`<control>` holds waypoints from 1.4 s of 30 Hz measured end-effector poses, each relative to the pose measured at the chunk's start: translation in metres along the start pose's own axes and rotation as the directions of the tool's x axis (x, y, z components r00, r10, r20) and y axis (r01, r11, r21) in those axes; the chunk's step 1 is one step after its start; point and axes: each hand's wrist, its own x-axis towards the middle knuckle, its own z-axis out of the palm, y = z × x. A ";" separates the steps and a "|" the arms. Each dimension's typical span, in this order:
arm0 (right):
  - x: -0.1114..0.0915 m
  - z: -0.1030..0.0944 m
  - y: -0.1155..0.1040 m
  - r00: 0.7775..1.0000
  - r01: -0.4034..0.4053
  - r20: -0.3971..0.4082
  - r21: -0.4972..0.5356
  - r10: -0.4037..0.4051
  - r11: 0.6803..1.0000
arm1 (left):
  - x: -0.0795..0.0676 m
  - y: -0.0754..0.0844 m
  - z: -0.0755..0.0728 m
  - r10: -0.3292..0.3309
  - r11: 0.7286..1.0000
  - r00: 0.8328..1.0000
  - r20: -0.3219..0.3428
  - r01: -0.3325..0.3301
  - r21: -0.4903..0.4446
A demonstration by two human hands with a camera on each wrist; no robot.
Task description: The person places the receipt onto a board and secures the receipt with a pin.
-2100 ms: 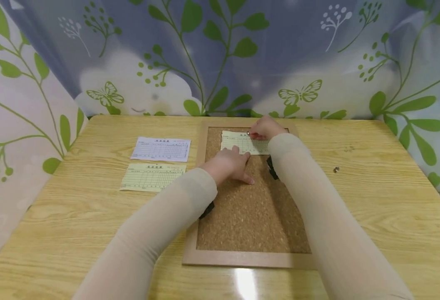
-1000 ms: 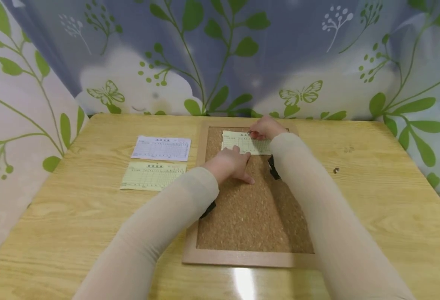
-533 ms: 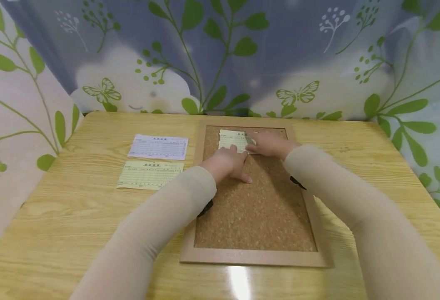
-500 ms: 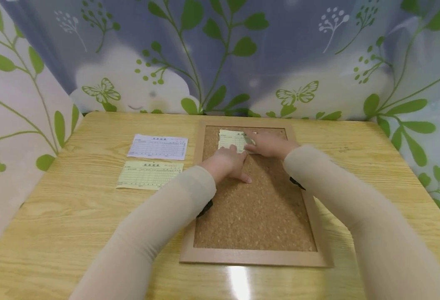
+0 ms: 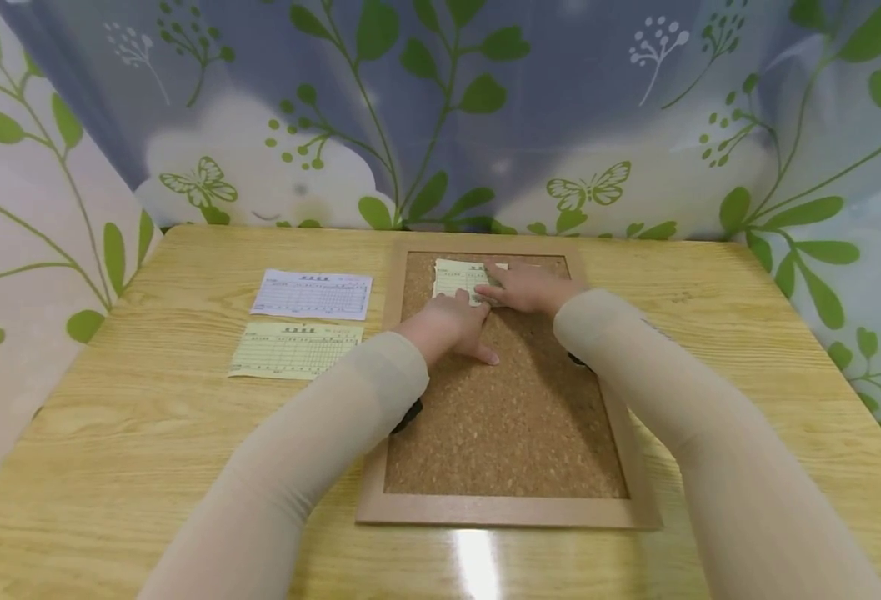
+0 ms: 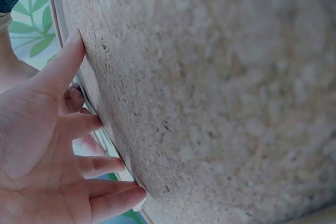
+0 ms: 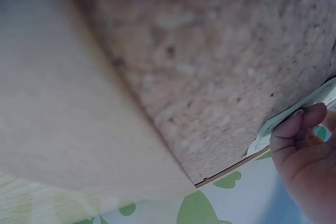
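One left hand (image 5: 451, 325) and one right hand (image 5: 528, 288) are touching a yellow slip (image 5: 451, 272) at the far end of the corkboard (image 5: 508, 450), their fingers lying released.

I can pass over the lower corkboard (image 5: 508, 433), between the left sleeve (image 5: 282, 458) and right sleeve (image 5: 680, 392), which cross its side edges. Farther up, the left hand (image 5: 453, 323) and right hand (image 5: 528, 287) crowd the yellow form (image 5: 458, 277), blocking me.

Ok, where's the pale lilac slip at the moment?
In the head view, the pale lilac slip lies on the table, left of the corkboard and just beyond the yellow slip there.
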 end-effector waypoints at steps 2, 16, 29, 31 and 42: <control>0.000 0.000 0.000 1.000 0.005 0.004 0.002 -0.005 1.000 | 0.001 0.000 0.000 0.000 1.000 1.000 0.005 0.000 0.002; 0.001 0.000 -0.001 1.000 0.013 -0.003 -0.034 -0.013 0.999 | 0.007 0.000 0.002 -0.004 1.000 1.000 0.015 0.004 0.016; -0.002 -0.001 -0.003 1.000 0.001 0.004 -0.035 -0.001 0.999 | 0.004 0.000 0.000 -0.004 1.000 1.000 0.018 0.004 0.019; -0.001 -0.001 -0.003 1.000 -0.001 0.004 -0.036 0.001 0.999 | 0.003 0.001 0.000 -0.003 1.000 1.000 0.016 0.003 0.020; 0.005 0.002 0.002 1.000 0.012 -0.001 -0.043 -0.012 0.999 | 0.004 0.001 0.001 -0.003 1.000 1.000 0.003 0.003 0.026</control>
